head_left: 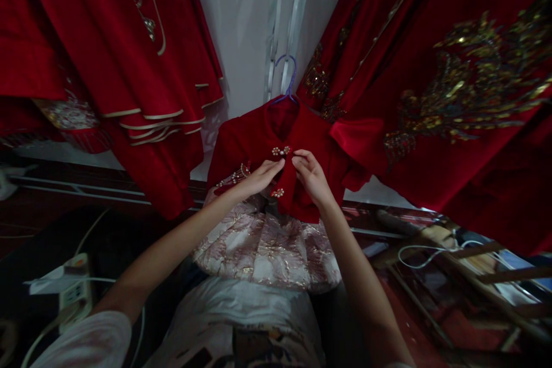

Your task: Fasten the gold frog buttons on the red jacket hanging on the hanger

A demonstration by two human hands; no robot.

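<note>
Collar-up red jacket (241,144) pinched by left hand (259,179), right hand (313,179).

The small red velvet jacket (241,144) hangs upright on a blue hanger (288,77), front facing the camera, front edges meeting at the centre, with one beaded button (280,151) below the collar and another (277,192) lower down.

— Where does the jacket (250,146) hang?
— On a hanger (287,77) at centre, between the left robe (129,69) and the right robe (452,98). The left hand (259,178) and right hand (313,179) meet on its front, a skirt (263,247) below.
</note>
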